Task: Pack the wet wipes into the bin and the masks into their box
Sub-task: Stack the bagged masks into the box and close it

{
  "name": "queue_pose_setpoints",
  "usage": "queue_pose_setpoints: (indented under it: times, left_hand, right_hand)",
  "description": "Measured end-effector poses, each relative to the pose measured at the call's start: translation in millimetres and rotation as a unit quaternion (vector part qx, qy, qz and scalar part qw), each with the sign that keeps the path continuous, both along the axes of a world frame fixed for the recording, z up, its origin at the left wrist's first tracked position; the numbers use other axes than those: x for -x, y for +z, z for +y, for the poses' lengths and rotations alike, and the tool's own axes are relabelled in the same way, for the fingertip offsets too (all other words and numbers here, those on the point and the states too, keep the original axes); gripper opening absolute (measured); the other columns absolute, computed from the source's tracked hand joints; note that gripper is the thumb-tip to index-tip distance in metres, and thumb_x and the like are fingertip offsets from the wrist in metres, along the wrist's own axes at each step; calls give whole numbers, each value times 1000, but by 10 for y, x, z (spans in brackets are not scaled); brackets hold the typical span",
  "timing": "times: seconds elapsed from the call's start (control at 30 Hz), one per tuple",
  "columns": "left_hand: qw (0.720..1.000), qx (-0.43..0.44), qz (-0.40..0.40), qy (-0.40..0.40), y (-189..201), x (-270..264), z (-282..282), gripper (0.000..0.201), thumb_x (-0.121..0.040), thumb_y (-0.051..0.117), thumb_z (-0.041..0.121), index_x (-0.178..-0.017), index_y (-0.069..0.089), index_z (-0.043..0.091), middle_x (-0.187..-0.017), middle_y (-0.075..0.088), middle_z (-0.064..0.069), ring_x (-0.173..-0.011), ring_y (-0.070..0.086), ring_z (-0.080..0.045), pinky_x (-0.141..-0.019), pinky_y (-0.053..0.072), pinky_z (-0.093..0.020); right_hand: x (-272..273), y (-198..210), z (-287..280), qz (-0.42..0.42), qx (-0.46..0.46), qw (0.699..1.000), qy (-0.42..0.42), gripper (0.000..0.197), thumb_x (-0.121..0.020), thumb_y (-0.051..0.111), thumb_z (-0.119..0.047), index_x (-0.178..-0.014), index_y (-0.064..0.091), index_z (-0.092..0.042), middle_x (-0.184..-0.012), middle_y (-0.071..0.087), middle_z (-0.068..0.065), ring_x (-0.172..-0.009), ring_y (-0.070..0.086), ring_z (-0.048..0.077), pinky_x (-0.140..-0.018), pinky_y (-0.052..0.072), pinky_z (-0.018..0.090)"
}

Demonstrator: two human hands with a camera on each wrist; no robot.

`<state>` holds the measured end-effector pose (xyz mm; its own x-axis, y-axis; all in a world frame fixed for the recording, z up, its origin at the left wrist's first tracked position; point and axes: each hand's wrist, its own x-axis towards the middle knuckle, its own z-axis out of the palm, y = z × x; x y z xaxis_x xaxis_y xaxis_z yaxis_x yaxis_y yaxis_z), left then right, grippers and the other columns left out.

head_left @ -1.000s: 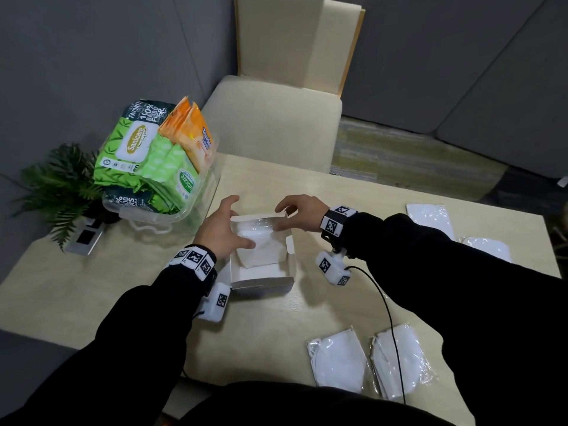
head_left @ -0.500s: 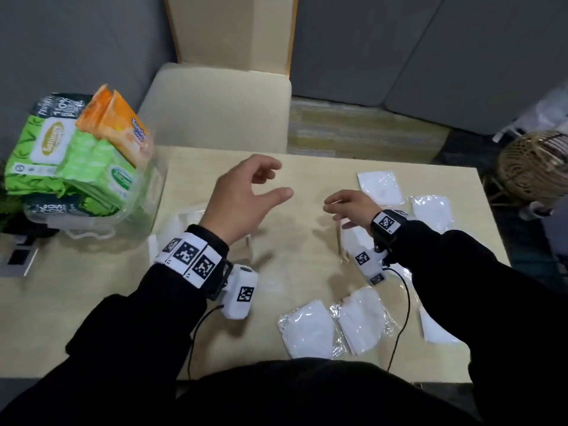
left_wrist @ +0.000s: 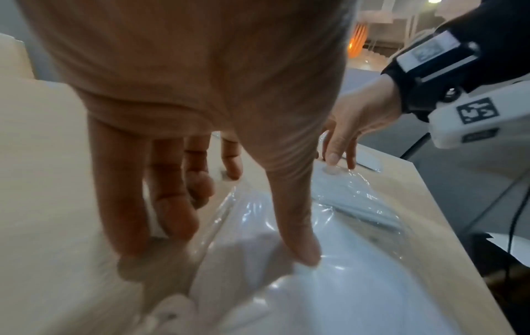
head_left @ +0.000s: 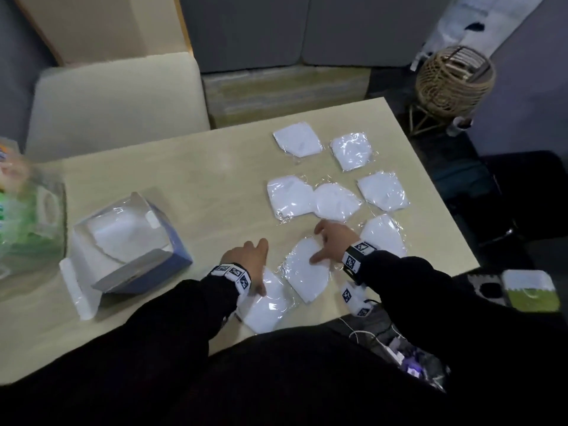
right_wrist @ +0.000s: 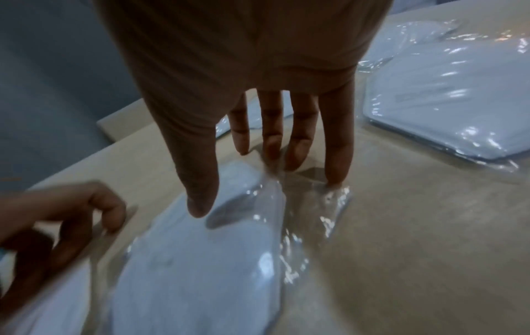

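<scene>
Eight wrapped masks (head_left: 290,196) lie loose on the bench (head_left: 190,179), centre-right of the head view. The box (head_left: 129,241), left, holds at least one. The left hand (head_left: 246,256) and the right hand (head_left: 333,241), fingers spread, press the two nearest. Most packing seems left.

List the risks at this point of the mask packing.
1. Both hands, the left hand and the right hand, lie flat on slippery wrapped masks; one may slide off the near edge of the table.
2. The two middle masks overlap, so a grab may drag both.
3. The mask box stands tilted and could tip during loading.
</scene>
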<state>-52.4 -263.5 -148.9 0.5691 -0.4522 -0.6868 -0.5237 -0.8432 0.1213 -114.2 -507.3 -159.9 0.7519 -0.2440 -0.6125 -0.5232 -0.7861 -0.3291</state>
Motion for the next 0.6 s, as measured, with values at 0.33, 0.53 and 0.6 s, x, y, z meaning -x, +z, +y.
queue_pose_setpoints:
  times: [0.33,0.53,0.6]
  left_hand:
    - [928,144,66,339,204,-504,46,38,-71,94,25,-88,62,14,-84,66,0,-73,63,-20,-59,43,-19]
    - [778,450,82,431,729,-590,139,19,-89,74,1,-89,78,19,-87,73,-2,-77,65,-16,-63,50,-18]
    - [791,495,27,358,806,-500,143,42,-88,68,-6,-102,82,31,-123,65,6,-113,59,-12,-96,45,-18]
  right_hand:
    - [-53,66,5,10,-36,995,-89,72,-66,91,-24,-122,46,-18,-110,62,7,-91,66,26,-74,59,37]
    - [-121,241,-105,-40,-316,893,-316,32,-88,75,-16,-117,68,-4,-114,72,19,-103,70,37,-81,62,59]
    - [-117,356,-69,-49,-406,830,-380,35,-89,71,-14,-122,65,-6,-121,71,21,-105,70,41,-83,58,67]
